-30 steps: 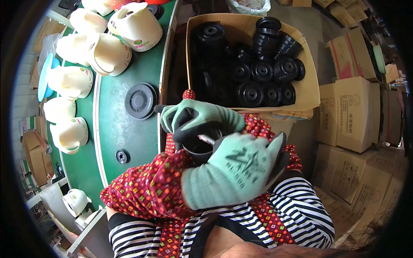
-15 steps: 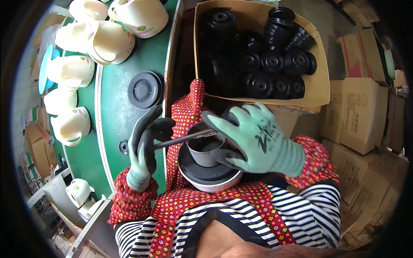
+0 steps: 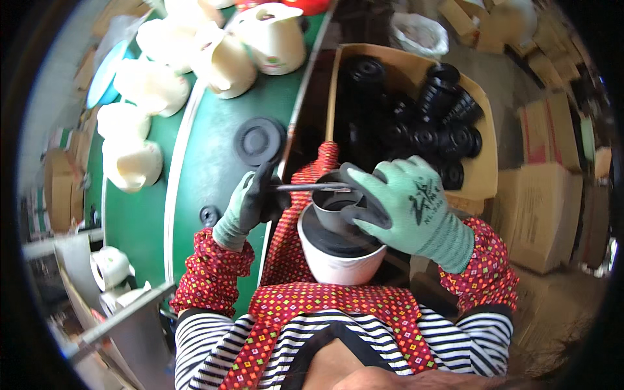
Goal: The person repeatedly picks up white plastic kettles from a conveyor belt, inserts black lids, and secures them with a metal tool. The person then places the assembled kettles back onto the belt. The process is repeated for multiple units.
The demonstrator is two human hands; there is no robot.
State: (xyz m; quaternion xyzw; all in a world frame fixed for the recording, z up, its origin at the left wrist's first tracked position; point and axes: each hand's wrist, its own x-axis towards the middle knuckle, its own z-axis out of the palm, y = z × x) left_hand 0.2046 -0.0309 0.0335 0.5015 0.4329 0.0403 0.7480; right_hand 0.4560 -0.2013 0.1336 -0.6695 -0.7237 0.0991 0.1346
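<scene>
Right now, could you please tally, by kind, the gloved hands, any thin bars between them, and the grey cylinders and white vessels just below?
Gloved hands: 2 (left hand, right hand)
Thin dark bar: 1
Grey cylinder: 1
White vessel: 1
Total: 5

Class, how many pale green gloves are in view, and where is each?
2: one on the left hand, holding a thin dark tool; one on the right hand, beside the grey cylinder.
</scene>
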